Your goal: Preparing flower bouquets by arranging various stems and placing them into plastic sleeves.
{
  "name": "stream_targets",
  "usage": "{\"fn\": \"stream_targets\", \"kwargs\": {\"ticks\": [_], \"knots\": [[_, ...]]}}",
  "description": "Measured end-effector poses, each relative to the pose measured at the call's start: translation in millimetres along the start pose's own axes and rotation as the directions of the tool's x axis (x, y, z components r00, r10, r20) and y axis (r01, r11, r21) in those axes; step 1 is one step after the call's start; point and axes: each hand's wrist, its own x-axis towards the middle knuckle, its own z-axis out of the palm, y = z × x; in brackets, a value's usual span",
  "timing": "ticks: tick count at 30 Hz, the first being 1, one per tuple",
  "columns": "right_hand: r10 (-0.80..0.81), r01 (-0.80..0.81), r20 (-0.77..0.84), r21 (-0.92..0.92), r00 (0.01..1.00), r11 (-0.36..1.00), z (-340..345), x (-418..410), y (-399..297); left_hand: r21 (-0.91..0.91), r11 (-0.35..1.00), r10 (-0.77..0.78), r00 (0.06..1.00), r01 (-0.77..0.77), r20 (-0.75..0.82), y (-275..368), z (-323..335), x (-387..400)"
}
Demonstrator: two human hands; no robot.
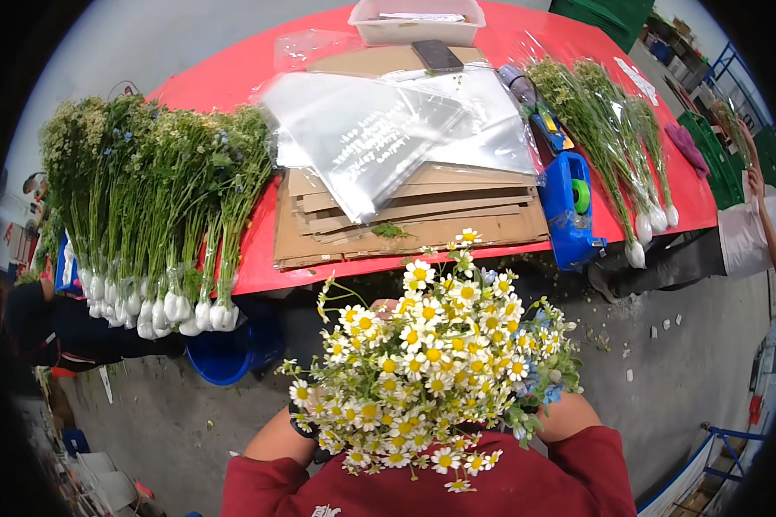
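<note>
A bunch of chamomile-like daisies (pixel 427 349), white with yellow centres, fills the space before my chest, with a few light blue flowers (pixel 549 391) at its right side. My left hand (pixel 385 306) shows only as a small patch of skin behind the blooms; its fingers are hidden. Both forearms reach in under the flowers, and my right hand is wholly covered by them. Beyond the bunch, clear plastic sleeves (pixel 375 142) with handwriting lie on stacked cardboard sheets (pixel 414 232) on the red table (pixel 258 262).
Wrapped bunches (pixel 161 194) with white-covered stem ends lie left; more bunches (pixel 614 148) lie right. A blue tape dispenser (pixel 564 220) sits at the table edge. A phone (pixel 437 55) and white bin (pixel 417 29) are at the back. People stand at both sides. A blue bucket (pixel 223 362) is below.
</note>
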Motion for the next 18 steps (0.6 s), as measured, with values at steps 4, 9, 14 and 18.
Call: {"fn": "stream_targets", "kwargs": {"ticks": [4,9,14,18], "knots": [[-0.029,0.037,-0.08,0.104,0.996,0.994,8,10,-1,-0.44,0.875,-0.15,0.978,0.201,0.148,2,-12,-17],[-0.095,0.11,-0.067,0.267,0.993,0.957,33,57,-4,-0.601,0.755,-0.18,0.964,0.261,0.193,1,-13,-22],[-0.146,0.155,-0.053,0.416,0.988,0.896,63,103,-8,-0.66,0.702,-0.16,0.963,0.267,0.219,2,0,-4],[-0.165,0.161,-0.035,0.482,0.986,0.861,81,122,-9,-0.678,0.689,-0.131,0.964,0.257,0.232,1,10,6]]}}
